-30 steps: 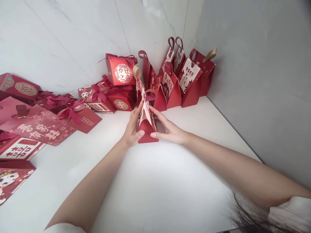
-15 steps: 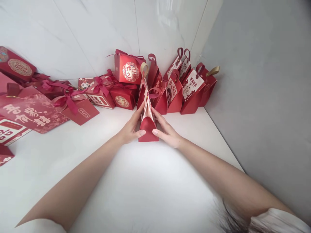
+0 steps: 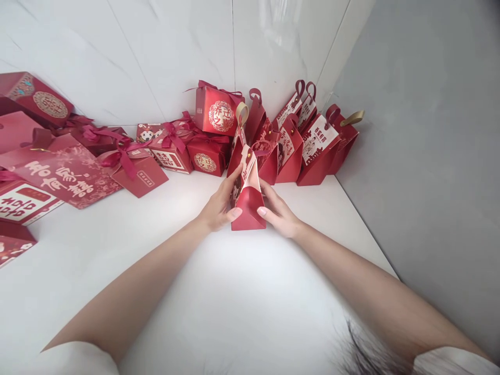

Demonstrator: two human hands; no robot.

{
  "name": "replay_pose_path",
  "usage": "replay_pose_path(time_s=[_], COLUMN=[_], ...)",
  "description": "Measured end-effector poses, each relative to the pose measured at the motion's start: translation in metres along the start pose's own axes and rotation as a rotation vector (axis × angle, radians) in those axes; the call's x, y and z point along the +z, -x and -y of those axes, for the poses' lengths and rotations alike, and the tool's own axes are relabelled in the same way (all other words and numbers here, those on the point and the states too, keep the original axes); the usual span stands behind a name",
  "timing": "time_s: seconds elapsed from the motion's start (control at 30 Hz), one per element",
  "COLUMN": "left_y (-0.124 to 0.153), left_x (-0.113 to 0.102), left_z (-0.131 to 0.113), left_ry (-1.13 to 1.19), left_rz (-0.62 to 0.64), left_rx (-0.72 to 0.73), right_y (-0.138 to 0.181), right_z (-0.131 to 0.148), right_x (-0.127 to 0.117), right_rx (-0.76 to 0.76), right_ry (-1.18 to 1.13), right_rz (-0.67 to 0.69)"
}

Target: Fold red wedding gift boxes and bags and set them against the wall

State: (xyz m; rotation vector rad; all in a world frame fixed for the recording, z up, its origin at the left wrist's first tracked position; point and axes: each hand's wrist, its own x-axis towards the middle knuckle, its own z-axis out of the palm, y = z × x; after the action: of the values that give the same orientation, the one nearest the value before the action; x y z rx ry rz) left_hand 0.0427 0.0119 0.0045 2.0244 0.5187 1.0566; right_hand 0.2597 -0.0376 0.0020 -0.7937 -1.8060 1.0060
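A red paper gift box (image 3: 249, 207), triangular with a pinched top and pale inner folds, stands upright on the white table between my hands. My left hand (image 3: 223, 204) is closed along its left side, thumb at the front corner. On the opposite side my right hand (image 3: 279, 212) grips it in the same way, its fingers partly hidden behind the box. A dark red ribbon loop shows at the box's top. Just behind it stands a similar box with a gold loop (image 3: 242, 113), mostly covered.
Several red boxes with loops (image 3: 317, 148) stand at the back right, by the grey wall. Square ribbon-tied boxes (image 3: 219, 115) are stacked against the tiled wall (image 3: 187, 47). More red boxes and a flat printed bag (image 3: 70, 179) lie at the left of the white table (image 3: 242, 291).
The held box has turned slightly, and more of its printed left face shows. Both hands have stayed on it. The whole view has shifted a little, moving everything rightward in the picture.
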Motion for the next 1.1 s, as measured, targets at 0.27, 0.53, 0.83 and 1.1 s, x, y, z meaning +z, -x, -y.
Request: replay_pose_path(time_s=[0.27, 0.53, 0.83, 1.1], left_y=[-0.001, 0.004, 0.007, 0.001], left_x=[-0.002, -0.005, -0.002, -0.003], left_z=[0.003, 0.024, 0.028, -0.003], left_ry=[0.2, 0.373, 0.319, 0.095], left_rz=[-0.163, -0.157, -0.272, -0.382], left_rx=[-0.077, -0.197, -0.297, -0.198], right_y=[0.002, -0.007, -0.007, 0.0], right_z=[-0.006, -0.012, 0.0, -0.012], right_x=[0.005, 0.002, 0.0, 0.006], right_rx=[0.179, 0.385, 0.196, 0.172], right_ry=[-0.256, -0.613, -0.572, -0.517], right_rz=[-0.146, -0.321, -0.172, -0.128])
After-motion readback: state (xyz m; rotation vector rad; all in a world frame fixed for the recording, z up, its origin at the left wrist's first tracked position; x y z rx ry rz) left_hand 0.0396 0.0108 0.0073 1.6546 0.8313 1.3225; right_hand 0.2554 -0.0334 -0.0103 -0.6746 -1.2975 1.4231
